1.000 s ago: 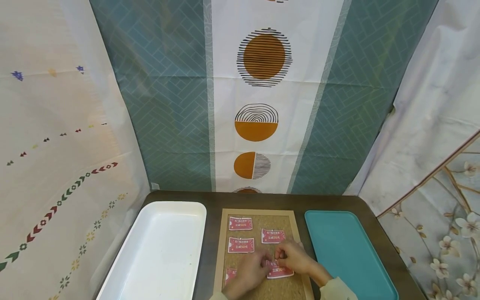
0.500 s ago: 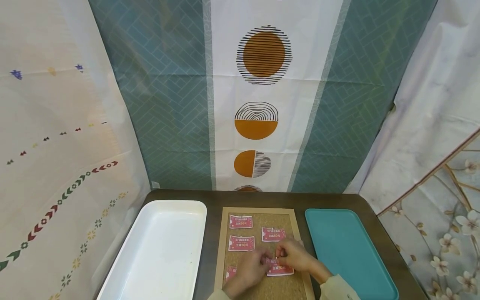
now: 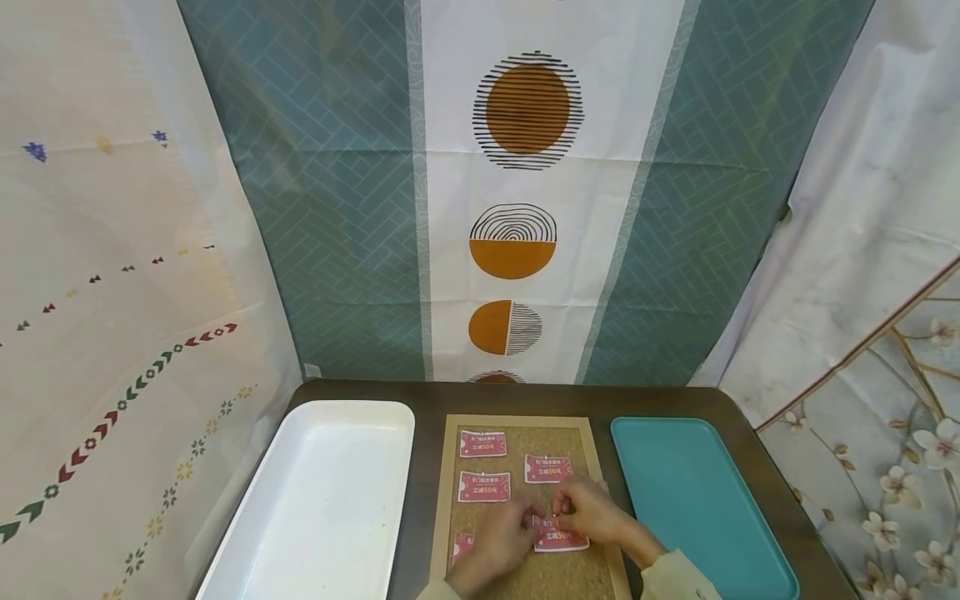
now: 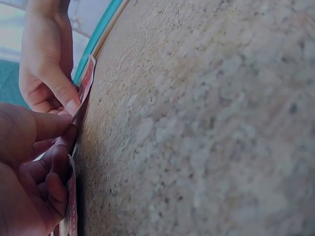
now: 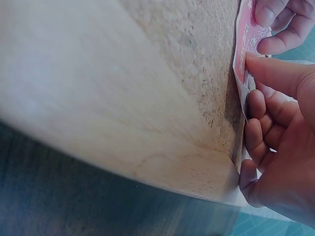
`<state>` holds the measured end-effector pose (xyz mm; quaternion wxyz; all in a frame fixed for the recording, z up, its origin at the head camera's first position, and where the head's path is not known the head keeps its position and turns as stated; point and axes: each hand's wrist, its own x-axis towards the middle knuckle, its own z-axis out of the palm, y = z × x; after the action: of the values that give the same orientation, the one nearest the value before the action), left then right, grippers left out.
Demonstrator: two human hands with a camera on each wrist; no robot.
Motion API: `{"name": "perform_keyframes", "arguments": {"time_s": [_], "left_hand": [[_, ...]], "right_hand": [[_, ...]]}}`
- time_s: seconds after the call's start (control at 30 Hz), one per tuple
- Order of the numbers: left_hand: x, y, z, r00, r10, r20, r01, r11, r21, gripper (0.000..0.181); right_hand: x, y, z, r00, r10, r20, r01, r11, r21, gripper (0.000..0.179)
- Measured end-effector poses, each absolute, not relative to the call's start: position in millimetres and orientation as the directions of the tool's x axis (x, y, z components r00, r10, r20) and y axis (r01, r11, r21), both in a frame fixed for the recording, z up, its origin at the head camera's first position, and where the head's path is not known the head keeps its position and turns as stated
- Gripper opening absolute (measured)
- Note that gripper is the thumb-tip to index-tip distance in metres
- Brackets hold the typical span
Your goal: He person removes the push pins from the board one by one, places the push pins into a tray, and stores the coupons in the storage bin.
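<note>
A red printed coupon (image 3: 561, 540) lies low on the right side of the cork board (image 3: 558, 579), both hands at it. My left hand (image 3: 500, 537) pinches its left end between thumb and finger. At the top edge is my right hand (image 3: 588, 510), fingers curled; in the right wrist view its thumb presses the face of the coupon (image 5: 242, 46) while the other fingers bend at the edge. Any pin between those fingertips is hidden. Several more coupons are fixed on the board: top left (image 3: 482, 444), middle left (image 3: 484, 487), upper right (image 3: 547, 469), and one (image 3: 462, 545) partly behind my left hand.
To the left of the board stands a white tray (image 3: 307, 500), to its right a teal tray (image 3: 697, 492). All rest on a dark wooden table (image 3: 420, 475). A patterned cloth (image 3: 517, 183) hangs behind the table's far edge, with light cloths at both sides.
Both hands keep almost the same place and hold on the coupon. The whole head view has shifted very slightly.
</note>
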<state>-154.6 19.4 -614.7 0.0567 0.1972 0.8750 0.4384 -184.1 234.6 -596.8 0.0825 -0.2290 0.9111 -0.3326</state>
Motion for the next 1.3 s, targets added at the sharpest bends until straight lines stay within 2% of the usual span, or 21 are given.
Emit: {"name": "perform_keyframes", "arguments": {"time_s": [0.67,0.93,1.17,1.3], "left_hand": [[-154.5,21.4,-615.9,-0.926,0.374,0.056,0.265,0.536,0.802,0.015],[-153.7,19.8,-617.3,-0.927,0.369,0.067,0.269,0.528,0.805,0.014],[-154.2,18.1,-615.7,-0.924,0.366,0.110,0.303,0.526,0.795,0.016],[-154.2,17.1,-613.5,-0.921,0.379,0.084,0.288,0.521,0.803,0.014]], "right_hand": [[-184.7,235.3,-599.4,-0.888,-0.459,-0.028,-0.334,0.685,-0.648,0.027],[-184.2,233.6,-601.5,-0.894,-0.447,0.010,-0.351,0.688,-0.635,0.026],[-186.7,234.3,-599.1,-0.868,-0.496,0.010,-0.377,0.647,-0.662,0.018],[-186.0,238.5,-597.3,-0.850,-0.526,0.013,-0.394,0.619,-0.679,0.014]]}}
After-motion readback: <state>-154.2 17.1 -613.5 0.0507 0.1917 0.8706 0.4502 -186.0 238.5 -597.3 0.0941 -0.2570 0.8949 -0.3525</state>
